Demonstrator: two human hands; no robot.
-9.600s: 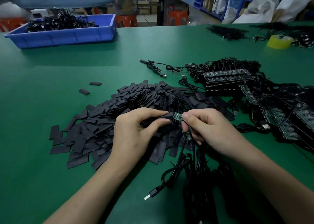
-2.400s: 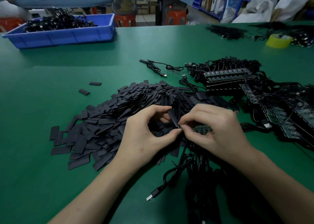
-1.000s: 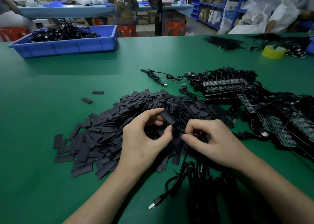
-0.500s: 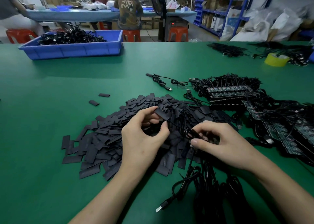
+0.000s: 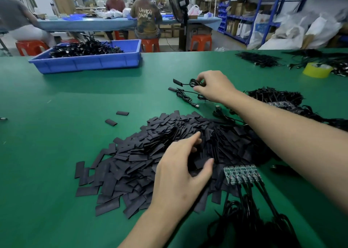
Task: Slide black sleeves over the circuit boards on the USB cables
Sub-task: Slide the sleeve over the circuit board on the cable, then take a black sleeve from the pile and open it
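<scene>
A: where's everything rn?
B: right hand [image 5: 214, 86] is far out over the tabletop [image 5: 56, 134], fingers pinching a coiled cable [image 5: 194, 83]. left hand [image 5: 180, 174] has its fingers curled round a sleeve [image 5: 201, 164] on the sleeve pile [image 5: 143, 159].

Bare green table [image 5: 47, 153] left of the sleeve pile [image 5: 143, 153]; cable bundles [image 5: 275, 95] along the right, blue bin [image 5: 90, 64] beyond.

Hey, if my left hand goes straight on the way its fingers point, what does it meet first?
The pile of black sleeves; your left hand seems to touch it, though depth is unclear.
</scene>
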